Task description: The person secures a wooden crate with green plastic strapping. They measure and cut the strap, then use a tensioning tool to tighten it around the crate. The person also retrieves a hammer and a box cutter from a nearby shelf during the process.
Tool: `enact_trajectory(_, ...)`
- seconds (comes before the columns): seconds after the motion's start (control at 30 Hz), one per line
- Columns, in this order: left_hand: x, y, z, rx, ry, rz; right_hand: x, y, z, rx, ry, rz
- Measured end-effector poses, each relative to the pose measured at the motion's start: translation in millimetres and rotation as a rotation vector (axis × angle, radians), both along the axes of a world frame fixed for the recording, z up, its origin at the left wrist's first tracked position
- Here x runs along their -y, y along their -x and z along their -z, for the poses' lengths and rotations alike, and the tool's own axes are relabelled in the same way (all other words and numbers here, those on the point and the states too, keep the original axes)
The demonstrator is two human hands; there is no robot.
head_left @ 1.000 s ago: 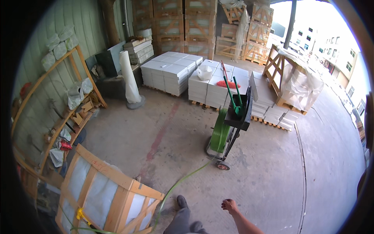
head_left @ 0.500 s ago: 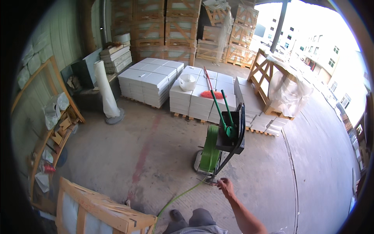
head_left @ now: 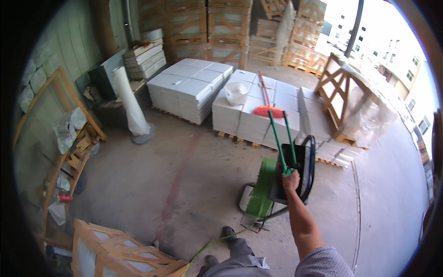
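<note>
My right hand (head_left: 290, 181) is closed round the lower end of a green two-handled strapping tool (head_left: 279, 147). The tool's long handles point up and away from the black tray (head_left: 302, 159) of a strapping cart. Below and left of the tray, a wide roll of green plastic strap (head_left: 260, 189) sits on the cart's frame. A loose length of green strap (head_left: 206, 247) runs from the cart across the floor toward a wooden crate (head_left: 124, 249) near my feet. My left hand is out of view.
Pallets of white boxes (head_left: 191, 76) stand ahead, one with a white bucket (head_left: 236, 93) and a red-headed broom (head_left: 269, 111) on top. Wooden crates (head_left: 184, 27) are stacked behind. A wrapped white roll (head_left: 129, 104) stands left, near a wooden rack (head_left: 80, 152) of scraps.
My right hand has risen from low beside the cart's base to the tray and taken hold of the strapping tool. One of my feet has come forward toward the cart.
</note>
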State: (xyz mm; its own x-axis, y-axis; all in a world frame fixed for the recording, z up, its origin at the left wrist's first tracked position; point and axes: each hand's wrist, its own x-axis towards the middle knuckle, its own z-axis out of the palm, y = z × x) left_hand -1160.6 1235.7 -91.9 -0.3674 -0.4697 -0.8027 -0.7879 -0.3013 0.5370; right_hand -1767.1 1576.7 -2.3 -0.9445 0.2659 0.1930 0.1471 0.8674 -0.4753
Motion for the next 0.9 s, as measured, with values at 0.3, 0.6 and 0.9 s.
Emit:
enact_trajectory(0.3, -100.0, -81.1, -7.1, 0.246, -0.189, -0.455, 7.2, 113.6, 16.2, 0.331, -0.151, 0.112)
enact_trajectory(0.6, -163.7, -90.4, 33.3, 0.222, -0.211, -0.607, -19.5, 129.5, 46.2, 0.192, -0.195, -0.211)
enact_trajectory(0.9, -109.2, -50.1, -7.8, 0.107, 0.892, 0.116, 71.7, 47.0, -67.5, 0.095, -0.49, -0.446)
